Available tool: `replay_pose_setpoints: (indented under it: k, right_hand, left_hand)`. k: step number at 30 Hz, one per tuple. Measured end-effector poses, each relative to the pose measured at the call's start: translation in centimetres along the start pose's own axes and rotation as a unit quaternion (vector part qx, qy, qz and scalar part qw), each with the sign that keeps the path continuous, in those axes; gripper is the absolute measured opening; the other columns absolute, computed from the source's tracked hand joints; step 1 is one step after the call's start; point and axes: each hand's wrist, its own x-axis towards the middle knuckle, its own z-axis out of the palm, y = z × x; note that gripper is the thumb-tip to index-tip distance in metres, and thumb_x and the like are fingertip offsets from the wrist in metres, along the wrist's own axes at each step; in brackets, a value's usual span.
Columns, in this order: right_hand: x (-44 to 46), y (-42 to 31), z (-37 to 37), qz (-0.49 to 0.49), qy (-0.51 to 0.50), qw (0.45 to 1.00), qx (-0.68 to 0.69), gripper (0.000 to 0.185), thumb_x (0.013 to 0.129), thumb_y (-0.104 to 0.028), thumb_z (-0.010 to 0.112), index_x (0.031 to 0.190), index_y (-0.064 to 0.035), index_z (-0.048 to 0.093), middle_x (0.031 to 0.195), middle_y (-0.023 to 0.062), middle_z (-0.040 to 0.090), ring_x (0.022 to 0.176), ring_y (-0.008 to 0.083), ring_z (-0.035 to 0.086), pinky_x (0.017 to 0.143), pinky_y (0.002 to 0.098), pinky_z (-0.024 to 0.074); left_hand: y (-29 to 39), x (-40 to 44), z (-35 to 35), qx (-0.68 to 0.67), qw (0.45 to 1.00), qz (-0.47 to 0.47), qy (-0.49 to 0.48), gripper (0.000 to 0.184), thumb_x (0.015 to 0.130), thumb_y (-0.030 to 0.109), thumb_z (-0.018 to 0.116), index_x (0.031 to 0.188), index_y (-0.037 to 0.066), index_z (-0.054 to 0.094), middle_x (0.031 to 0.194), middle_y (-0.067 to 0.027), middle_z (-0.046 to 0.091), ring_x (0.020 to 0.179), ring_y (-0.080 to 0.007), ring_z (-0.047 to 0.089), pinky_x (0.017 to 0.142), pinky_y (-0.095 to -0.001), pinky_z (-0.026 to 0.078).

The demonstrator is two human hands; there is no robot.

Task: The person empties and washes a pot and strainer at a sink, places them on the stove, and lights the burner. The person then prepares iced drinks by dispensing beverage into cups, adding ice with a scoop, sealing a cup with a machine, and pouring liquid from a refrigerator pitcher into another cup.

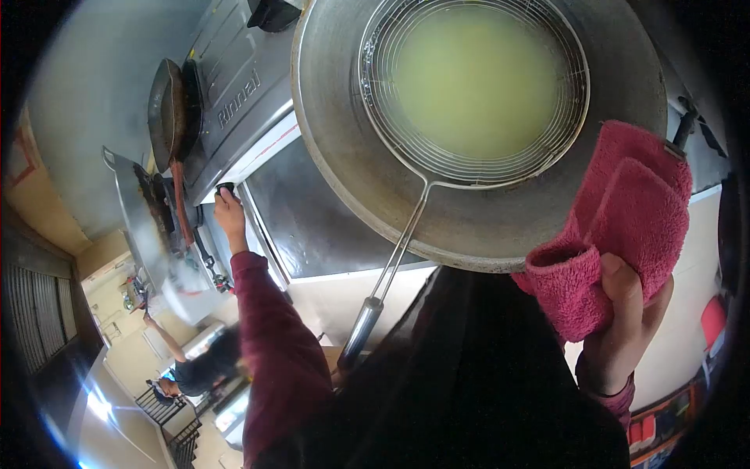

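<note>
Two hands: our left hand [230, 217] has its fingers round a black knob [225, 188] at the Rinnai stove [234, 102]; our right hand [631, 313] grips a folded pink towel [617, 203] by the wok [340, 141]'s rim. In the wok, a wire strainer [484, 170] rings yellowish liquid [480, 82]. Off left we see a frying pan [164, 117], steam [183, 285] and a co-worker [207, 363] near black railings [162, 404].

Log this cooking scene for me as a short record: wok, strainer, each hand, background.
Wok: large, grey metal
Contents: cloudy yellow-green liquid
Strainer: round, wire, lying within the wok, its handle reaching out over the rim
Left hand: at a small black knob, arm outstretched
Right hand: holding a pinkish-red cloth against the wok's edge
Background: co-worker in dark clothing, one arm extended
</note>
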Motion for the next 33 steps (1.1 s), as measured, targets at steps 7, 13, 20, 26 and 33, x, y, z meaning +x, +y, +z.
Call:
replay_pose_setpoints:
  k: [7, 13, 20, 26, 33]
  right_hand:
    - [-1.2, 0.9, -0.4, -0.037, 0.034, 0.998, -0.033, 0.028, 0.084, -0.009, 0.064, 0.113, -0.0093, 0.062, 0.116, 0.0172, 0.048, 0.106, 0.0314, 0.055, 0.085, 0.0372, 0.0457]
    - [-1.2, -0.3, 0.6, -0.059, 0.053, 0.997, 0.011, 0.030, 0.086, -0.013, 0.063, 0.114, -0.0041, 0.059, 0.115, 0.0162, 0.050, 0.104, 0.0281, 0.057, 0.083, 0.0343, 0.0484]
    - [-0.7, -0.6, 1.5, -0.004, 0.070, 0.993, 0.098, 0.050, 0.082, -0.015, 0.066, 0.122, 0.0041, 0.045, 0.110, 0.0153, 0.055, 0.091, 0.0246, 0.062, 0.077, 0.0302, 0.0516]
    - [-0.6, -0.7, 2.2, 0.005, 0.089, 0.992, 0.085, 0.051, 0.081, -0.015, 0.067, 0.123, 0.0026, 0.044, 0.108, 0.0148, 0.056, 0.088, 0.0238, 0.063, 0.076, 0.0308, 0.0515]
    - [-0.5, -1.0, 2.2, -0.002, 0.072, 0.994, 0.078, 0.050, 0.079, -0.014, 0.067, 0.122, 0.0018, 0.046, 0.106, 0.0131, 0.058, 0.087, 0.0231, 0.062, 0.074, 0.0306, 0.0512]
  left_hand:
    - [1.2, 0.2, 0.4, -0.442, 0.847, -0.291, -0.054, 0.041, 0.097, 0.039, 0.043, 0.080, 0.004, 0.054, 0.059, -0.0023, 0.053, 0.042, -0.0079, 0.041, 0.035, -0.0209, 0.025]
    - [0.2, 1.3, 0.9, -0.547, 0.750, -0.365, -0.073, 0.038, 0.096, 0.037, 0.044, 0.081, 0.004, 0.054, 0.065, -0.0027, 0.054, 0.042, -0.0071, 0.037, 0.034, -0.0215, 0.024]
    - [0.2, 0.8, 0.2, -0.542, 0.765, -0.336, -0.092, 0.036, 0.096, 0.036, 0.045, 0.084, 0.003, 0.056, 0.066, -0.0027, 0.055, 0.045, -0.0074, 0.040, 0.036, -0.0208, 0.025]
    - [0.6, 0.2, -0.5, -0.448, 0.841, -0.284, -0.102, 0.037, 0.096, 0.038, 0.047, 0.089, 0.003, 0.057, 0.067, -0.0019, 0.056, 0.047, -0.0066, 0.043, 0.038, -0.0192, 0.027]
    - [0.9, -0.3, -0.6, -0.409, 0.873, -0.247, -0.096, 0.039, 0.099, 0.039, 0.045, 0.088, 0.004, 0.056, 0.066, -0.0018, 0.056, 0.046, -0.0058, 0.044, 0.038, -0.0185, 0.029]
